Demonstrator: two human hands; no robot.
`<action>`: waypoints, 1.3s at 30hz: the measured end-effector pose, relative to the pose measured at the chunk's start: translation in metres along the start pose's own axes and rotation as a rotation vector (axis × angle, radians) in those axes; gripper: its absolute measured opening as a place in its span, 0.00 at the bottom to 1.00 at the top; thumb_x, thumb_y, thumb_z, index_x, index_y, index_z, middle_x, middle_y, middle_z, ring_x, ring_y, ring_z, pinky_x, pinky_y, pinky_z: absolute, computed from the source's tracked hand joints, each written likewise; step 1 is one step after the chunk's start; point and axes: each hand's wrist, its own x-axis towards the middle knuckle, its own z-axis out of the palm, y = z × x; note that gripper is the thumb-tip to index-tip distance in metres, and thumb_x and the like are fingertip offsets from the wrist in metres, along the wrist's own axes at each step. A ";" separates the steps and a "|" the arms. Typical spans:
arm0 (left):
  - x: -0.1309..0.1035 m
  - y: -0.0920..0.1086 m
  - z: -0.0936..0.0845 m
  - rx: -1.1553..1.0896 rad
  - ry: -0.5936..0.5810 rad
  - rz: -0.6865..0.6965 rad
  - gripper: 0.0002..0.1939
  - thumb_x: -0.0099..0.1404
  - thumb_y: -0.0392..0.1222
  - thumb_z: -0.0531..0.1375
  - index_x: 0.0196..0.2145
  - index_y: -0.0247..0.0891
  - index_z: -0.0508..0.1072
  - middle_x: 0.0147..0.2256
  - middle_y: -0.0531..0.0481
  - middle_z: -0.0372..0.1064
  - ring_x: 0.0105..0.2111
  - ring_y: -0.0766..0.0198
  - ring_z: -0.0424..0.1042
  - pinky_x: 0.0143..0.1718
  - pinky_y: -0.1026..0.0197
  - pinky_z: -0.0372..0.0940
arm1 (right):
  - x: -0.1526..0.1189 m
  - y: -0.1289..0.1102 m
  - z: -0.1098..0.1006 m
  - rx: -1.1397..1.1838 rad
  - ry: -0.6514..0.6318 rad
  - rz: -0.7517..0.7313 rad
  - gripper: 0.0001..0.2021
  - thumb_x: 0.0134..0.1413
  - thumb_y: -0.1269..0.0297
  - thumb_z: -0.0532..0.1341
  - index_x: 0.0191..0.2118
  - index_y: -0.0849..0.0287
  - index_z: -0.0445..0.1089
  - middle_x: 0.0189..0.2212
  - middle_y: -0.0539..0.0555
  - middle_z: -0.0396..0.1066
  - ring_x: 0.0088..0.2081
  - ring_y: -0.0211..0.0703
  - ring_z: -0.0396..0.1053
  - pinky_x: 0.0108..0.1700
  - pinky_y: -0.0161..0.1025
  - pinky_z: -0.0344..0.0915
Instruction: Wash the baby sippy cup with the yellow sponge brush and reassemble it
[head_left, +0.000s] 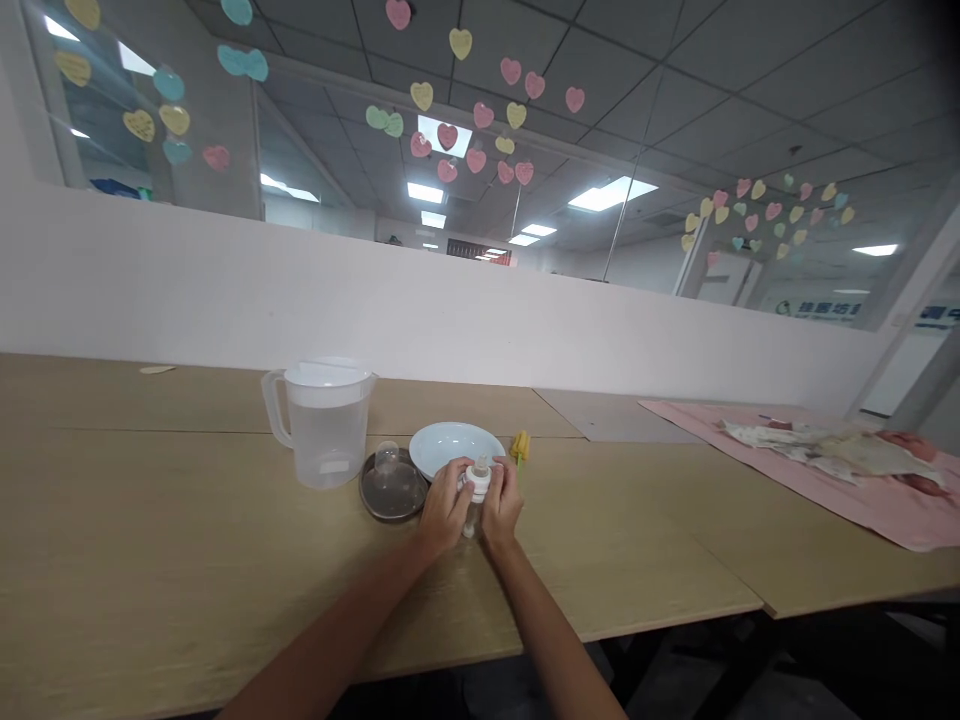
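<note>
A baby bottle (pixel 478 486) with a white collar and a pale nipple stands upright between my hands, above the near middle of the table. My left hand (pixel 445 508) wraps round its left side, fingers at the collar. From the right, my right hand (pixel 502 503) grips the same bottle. Part of the clear lower body shows between the palms. Just behind the hands sits a white bowl (pixel 450 430). To the left, a clear dome-shaped cap (pixel 387 458) rests on a round dark metal tray (pixel 393 500). A yellow tulip-shaped item with a green stem (pixel 520 445) lies beside my right fingers.
A clear lidded pitcher (pixel 328 430) of water stands left of the tray. On the wooden table (pixel 187 560), a pink cloth (pixel 840 490) at far right bears a doll-like figure (pixel 847 452) in pale clothing, partly unclear. A white wall (pixel 450 310) with windows rises behind.
</note>
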 end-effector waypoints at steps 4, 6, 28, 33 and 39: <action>0.002 0.002 -0.003 0.038 -0.020 0.048 0.15 0.68 0.45 0.51 0.49 0.39 0.65 0.46 0.44 0.67 0.48 0.57 0.66 0.51 0.54 0.60 | 0.000 0.003 0.000 -0.013 -0.048 0.007 0.22 0.62 0.48 0.45 0.35 0.59 0.68 0.29 0.56 0.71 0.32 0.46 0.68 0.37 0.41 0.62; 0.003 0.007 -0.005 0.090 -0.025 0.073 0.17 0.65 0.46 0.54 0.49 0.38 0.66 0.46 0.43 0.65 0.48 0.55 0.64 0.51 0.52 0.59 | -0.001 0.003 0.000 -0.033 -0.036 0.044 0.21 0.62 0.48 0.46 0.32 0.58 0.66 0.26 0.54 0.69 0.29 0.45 0.66 0.34 0.40 0.61; -0.001 0.000 0.003 -0.016 -0.024 0.019 0.20 0.71 0.47 0.46 0.56 0.40 0.65 0.52 0.44 0.67 0.53 0.56 0.62 0.58 0.50 0.55 | 0.000 -0.004 -0.005 -0.042 0.049 0.080 0.19 0.62 0.50 0.46 0.30 0.56 0.64 0.23 0.53 0.69 0.25 0.43 0.65 0.30 0.39 0.60; -0.002 0.000 0.007 -0.070 -0.004 0.009 0.20 0.72 0.46 0.44 0.53 0.40 0.69 0.50 0.44 0.68 0.51 0.57 0.64 0.57 0.51 0.56 | 0.002 -0.003 -0.005 -0.011 0.018 0.038 0.20 0.61 0.49 0.48 0.36 0.59 0.67 0.32 0.57 0.72 0.33 0.47 0.69 0.37 0.42 0.63; -0.003 0.007 0.001 -0.107 -0.037 0.003 0.19 0.68 0.47 0.52 0.55 0.39 0.65 0.48 0.43 0.63 0.49 0.57 0.64 0.53 0.53 0.60 | 0.003 -0.001 -0.003 -0.009 -0.028 0.087 0.22 0.62 0.48 0.45 0.31 0.58 0.67 0.26 0.55 0.71 0.30 0.47 0.68 0.35 0.42 0.62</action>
